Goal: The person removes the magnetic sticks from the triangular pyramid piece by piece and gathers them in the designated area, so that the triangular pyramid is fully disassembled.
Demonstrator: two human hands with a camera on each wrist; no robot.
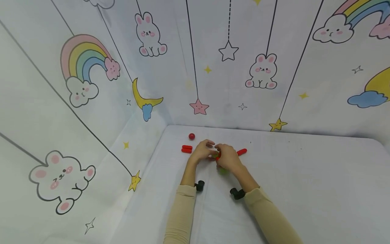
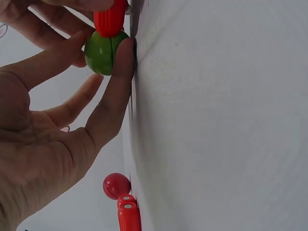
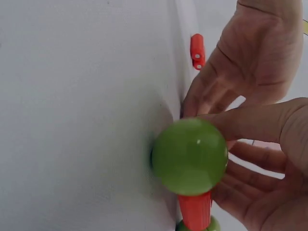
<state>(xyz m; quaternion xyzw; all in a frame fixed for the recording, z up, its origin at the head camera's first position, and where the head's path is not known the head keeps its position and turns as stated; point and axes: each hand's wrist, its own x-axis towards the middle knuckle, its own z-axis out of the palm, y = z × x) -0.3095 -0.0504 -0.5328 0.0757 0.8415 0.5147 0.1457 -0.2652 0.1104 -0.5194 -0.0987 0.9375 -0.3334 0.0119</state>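
My left hand (image 1: 202, 150) pinches a glossy green ball (image 2: 101, 54) between thumb and finger, close over the white table. A short ribbed red rod (image 2: 109, 19) meets that ball, and my right hand (image 1: 228, 157) grips the rod with its fingertips. Nearer my right wrist lies another green ball (image 3: 190, 156), against the table surface with a red rod (image 3: 195, 211) at its side. In the head view this nearer ball (image 1: 223, 171) peeks out below my right hand. Another red rod (image 1: 242, 152) extends to the right of that hand, its near end hidden.
Left of my hands, two red rods (image 1: 187, 149) lie side by side on the white tabletop (image 1: 304, 189). A red ball (image 1: 191, 136) sits just behind them. Patterned white walls (image 1: 228, 84) rise at the back and left. Black wrist cameras (image 1: 237, 193) stick out inward from both wrists.
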